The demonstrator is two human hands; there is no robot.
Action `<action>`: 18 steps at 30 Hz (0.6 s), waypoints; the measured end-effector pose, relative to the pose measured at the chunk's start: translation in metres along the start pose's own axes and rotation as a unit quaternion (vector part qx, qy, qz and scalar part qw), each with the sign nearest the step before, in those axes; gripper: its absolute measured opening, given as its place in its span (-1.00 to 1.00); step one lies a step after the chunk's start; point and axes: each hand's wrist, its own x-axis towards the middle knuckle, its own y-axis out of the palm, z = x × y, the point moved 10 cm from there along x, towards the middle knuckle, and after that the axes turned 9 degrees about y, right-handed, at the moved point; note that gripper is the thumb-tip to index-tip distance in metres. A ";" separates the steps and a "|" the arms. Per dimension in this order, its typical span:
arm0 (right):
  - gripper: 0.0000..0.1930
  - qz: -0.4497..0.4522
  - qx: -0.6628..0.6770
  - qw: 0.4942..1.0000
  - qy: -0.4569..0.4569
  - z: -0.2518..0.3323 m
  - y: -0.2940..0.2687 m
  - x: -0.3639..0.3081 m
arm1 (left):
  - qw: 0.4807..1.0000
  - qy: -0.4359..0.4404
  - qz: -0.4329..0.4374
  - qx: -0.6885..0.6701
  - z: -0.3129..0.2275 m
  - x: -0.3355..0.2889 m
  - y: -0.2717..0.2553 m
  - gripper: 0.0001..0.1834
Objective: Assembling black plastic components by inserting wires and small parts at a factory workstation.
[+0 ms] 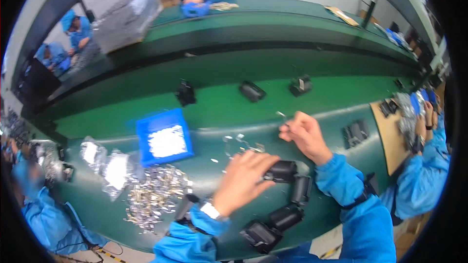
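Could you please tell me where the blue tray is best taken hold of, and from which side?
I'd probably grip the blue tray by its raised right rim, coming from the right and keeping it level, since loose white pieces fill its open middle, plastic bags lie by its left, and shiny pieces crowd its near edge.

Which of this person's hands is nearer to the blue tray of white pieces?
Left. The left hand is right of the blue tray, nearer the body; the right hand is farther off to the right.
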 end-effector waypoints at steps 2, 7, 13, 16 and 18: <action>-0.80 -0.040 -0.019 0.999 0.027 -0.003 -0.014 -0.007 | 0.999 0.020 -0.023 -0.025 -0.001 -0.006 0.005 -0.28; -0.84 -0.052 -0.022 0.998 0.030 -0.005 -0.021 -0.014 | 0.999 -0.007 -0.036 0.019 -0.008 -0.007 -0.022 -0.31; -0.87 -0.096 0.033 0.994 0.050 -0.005 -0.028 -0.013 | 0.929 -0.141 -0.180 0.290 0.076 0.010 -0.174 -0.67; -0.87 -0.084 0.059 0.993 0.063 -0.009 -0.012 -0.003 | 0.909 -0.320 -0.197 0.181 0.214 -0.033 -0.234 -0.70; -0.86 -0.085 0.067 0.992 0.070 -0.011 -0.012 -0.002 | 0.885 -0.447 -0.124 -0.045 0.275 -0.048 -0.216 -0.46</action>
